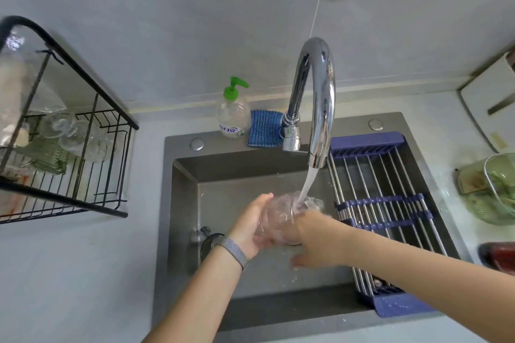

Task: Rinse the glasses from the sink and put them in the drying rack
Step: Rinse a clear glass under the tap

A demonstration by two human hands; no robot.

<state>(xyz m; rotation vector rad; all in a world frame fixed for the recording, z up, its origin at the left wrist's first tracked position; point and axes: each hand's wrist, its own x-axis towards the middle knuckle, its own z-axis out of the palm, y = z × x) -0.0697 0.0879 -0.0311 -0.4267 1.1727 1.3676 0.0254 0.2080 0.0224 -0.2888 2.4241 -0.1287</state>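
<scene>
My one camera sits on my head, wide-angled, looking forward and steeply down over the sink (178, 203) from close above. The faucet (317, 97) rises mid-frame; the tabletop (69, 273) spreads left, the wall fills the top.

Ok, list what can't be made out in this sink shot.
- Head view: right hand fingers, blurred by motion and running water, so its grip on the glass is unclear; left hand grips it.
- Drain beneath the glass, hidden by both hands.
- Drying rack contents, cut off by the left edge.
- Soap bottle label, too small to read.
</scene>
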